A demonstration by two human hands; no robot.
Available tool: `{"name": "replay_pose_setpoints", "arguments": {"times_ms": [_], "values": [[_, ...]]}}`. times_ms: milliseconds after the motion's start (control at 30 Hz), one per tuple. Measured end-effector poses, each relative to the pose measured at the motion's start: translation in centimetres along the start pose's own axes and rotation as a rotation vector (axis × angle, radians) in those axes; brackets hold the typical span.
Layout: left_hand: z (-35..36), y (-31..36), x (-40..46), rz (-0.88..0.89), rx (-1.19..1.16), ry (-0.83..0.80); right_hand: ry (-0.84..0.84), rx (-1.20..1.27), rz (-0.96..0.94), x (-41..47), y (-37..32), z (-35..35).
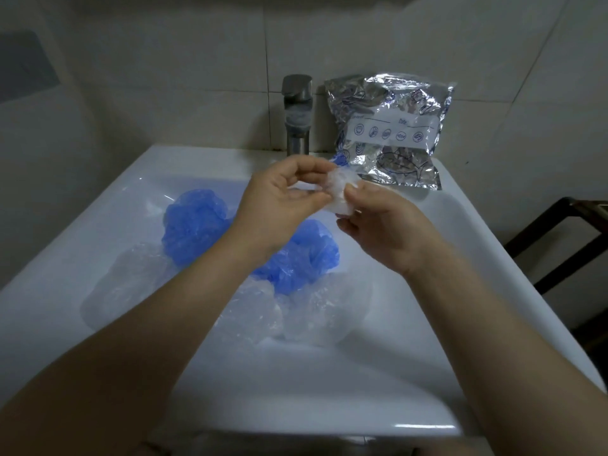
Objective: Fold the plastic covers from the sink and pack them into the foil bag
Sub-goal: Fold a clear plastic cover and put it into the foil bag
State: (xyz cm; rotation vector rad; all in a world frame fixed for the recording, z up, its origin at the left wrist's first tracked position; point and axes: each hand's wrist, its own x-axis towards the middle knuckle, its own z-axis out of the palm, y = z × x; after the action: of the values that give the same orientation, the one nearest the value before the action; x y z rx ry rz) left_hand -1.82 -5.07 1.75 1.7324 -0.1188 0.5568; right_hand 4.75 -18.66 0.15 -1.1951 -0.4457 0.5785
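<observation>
The white sink [427, 258] fills most of the view, its basin holding loose covers: two blue covers, one at ten o'clock [194, 222] and one near centre [306, 258], with clear covers [250, 311] lying below them toward six o'clock. At one o'clock the foil bag [391, 126] stands on the sink's back ledge, just beside the faucet [297, 110] at twelve. Above the basin, the left hand [279, 205] and right hand [385, 225] both pinch a small clear cover [340, 192], fingers curled narrowly round it. The fold looks nearly finished; next comes carrying the wad toward one o'clock, and I cannot tell where the bag's mouth is.
</observation>
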Motion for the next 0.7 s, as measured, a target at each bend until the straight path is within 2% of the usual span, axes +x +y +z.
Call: {"name": "replay_pose_setpoints", "arguments": {"times_ms": [67, 133, 200, 300, 433, 533, 600, 700], "values": [[0.7, -0.1, 0.5, 0.025, -0.057, 0.005, 0.016, 0.145, 0.028, 0.2, -0.3, -0.4], [1.6, -0.1, 1.6, 0.034, -0.031, 0.004, 0.121, 0.175, 0.023, 0.8, -1.0, -1.0], [2.6, -0.1, 3.5, 0.055, 0.087, 0.018, 0.243, 0.232, -0.046, 1.6, -2.2, -1.7], [4.1, 0.4, 7.7, 0.183, 0.293, 0.023, 0.362, 0.340, -0.201, 3.0, -4.6, -3.5], [5.7, 0.4, 14.4, 0.265, 0.658, -0.052, 0.478, 0.159, -0.258, 5.4, -6.1, -5.7], [7.0, 0.4, 18.7, 0.226, 0.884, -0.096, 0.562, -0.075, -0.280, 7.1, -6.3, -7.4], [7.6, 0.2, 21.1, 0.156, 0.951, -0.143, 0.595, -0.168, -0.292, 8.0, -6.1, -8.8], [7.6, -0.4, 23.8, 0.023, 1.026, -0.184, 0.516, 0.016, -0.263, 8.8, -5.7, -10.2]]}}
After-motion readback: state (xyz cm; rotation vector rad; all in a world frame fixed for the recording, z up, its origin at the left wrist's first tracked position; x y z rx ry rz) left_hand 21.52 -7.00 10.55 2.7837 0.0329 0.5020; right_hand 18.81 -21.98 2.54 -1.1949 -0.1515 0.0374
